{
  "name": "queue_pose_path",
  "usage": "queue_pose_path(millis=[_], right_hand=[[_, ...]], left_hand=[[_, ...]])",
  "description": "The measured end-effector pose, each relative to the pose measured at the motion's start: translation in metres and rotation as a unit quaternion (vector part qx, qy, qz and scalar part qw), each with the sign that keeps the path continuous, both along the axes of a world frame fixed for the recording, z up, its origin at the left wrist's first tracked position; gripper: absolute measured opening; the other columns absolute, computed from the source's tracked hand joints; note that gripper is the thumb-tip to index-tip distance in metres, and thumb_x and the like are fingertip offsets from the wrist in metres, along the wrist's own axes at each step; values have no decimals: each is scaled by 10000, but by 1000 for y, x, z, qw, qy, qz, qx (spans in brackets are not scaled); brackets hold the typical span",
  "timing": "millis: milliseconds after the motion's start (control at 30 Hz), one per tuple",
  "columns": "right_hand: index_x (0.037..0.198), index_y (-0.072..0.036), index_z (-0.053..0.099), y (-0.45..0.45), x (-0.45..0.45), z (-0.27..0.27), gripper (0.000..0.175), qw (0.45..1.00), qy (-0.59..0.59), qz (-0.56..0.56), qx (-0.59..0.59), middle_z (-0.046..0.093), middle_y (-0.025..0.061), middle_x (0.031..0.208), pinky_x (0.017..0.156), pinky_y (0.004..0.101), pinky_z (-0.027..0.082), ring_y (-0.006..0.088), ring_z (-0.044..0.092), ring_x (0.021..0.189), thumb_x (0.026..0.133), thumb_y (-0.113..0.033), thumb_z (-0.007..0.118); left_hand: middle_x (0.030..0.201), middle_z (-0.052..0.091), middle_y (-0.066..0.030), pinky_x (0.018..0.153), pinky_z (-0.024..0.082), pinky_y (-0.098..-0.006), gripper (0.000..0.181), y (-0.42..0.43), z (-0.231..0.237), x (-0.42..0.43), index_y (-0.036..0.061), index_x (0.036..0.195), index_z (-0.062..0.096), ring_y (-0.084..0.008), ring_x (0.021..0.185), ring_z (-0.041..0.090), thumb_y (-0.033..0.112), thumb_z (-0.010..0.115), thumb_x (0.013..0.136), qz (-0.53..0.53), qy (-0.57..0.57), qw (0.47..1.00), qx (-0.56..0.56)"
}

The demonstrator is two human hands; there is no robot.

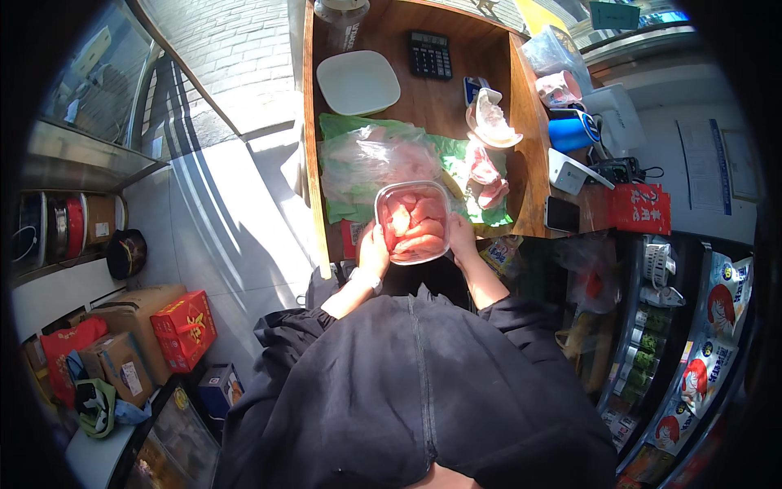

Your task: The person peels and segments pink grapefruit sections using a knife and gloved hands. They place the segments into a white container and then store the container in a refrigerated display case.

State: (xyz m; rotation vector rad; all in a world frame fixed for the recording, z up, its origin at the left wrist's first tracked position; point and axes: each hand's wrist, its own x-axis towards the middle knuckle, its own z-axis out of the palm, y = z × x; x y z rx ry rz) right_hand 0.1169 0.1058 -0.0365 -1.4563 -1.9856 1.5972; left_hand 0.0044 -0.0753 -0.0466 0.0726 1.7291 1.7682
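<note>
Between my two hands is a clear plastic container [412,257] filled with peeled pink fruit segments [421,229], which look like pomelo. My left hand [374,252] holds its left side, and my right hand [462,241] its right side. Under and behind it a green plastic bag [342,125] lies spread on the wooden desk, with a crumpled clear plastic bag [379,156] on top. To the right, pink membrane scraps [486,177] lie on the green plastic, just below a piece of thick pale rind [492,125].
On the desk [391,21] are a white square bowl [358,82] and a calculator [430,55]. Its raised right ledge holds a blue cup-shaped item [573,131], a phone [561,214] and a red packet [640,208]. Cardboard boxes [119,367] stand at left, stocked shelves [690,360] at right.
</note>
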Motion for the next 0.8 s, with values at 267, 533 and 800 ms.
queue_pose_path(millis=[267, 533, 800], right_hand=[[1120, 16, 595, -4, 0, 12, 256, 995, 91, -4, -36, 622, 94, 1064, 856, 282, 450, 152, 571, 973, 953, -126, 463], [1141, 25, 587, -2, 11, 2, 269, 996, 86, -2, -37, 618, 79, 1037, 852, 275, 450, 151, 573, 950, 917, -74, 476], [1018, 33, 600, 17, -30, 7, 290, 988, 119, -63, -72, 570, 33, 844, 704, 243, 437, 96, 511, 764, 937, -232, 514]], left_hand=[[1284, 528, -129, 1006, 378, -287, 374, -6, 32, 4, -30, 1305, 462, -179, 1170, 497, 84, 437, 949, 51, -86, 995, -2], [1318, 504, -139, 1015, 367, -288, 448, -8, 49, 3, -23, 1356, 407, -181, 1210, 473, 102, 482, 933, 29, -107, 994, -12], [843, 639, -73, 685, 486, -278, 453, 29, 16, -38, 24, 1185, 567, -154, 711, 592, 393, 410, 973, 168, -170, 968, -77]])
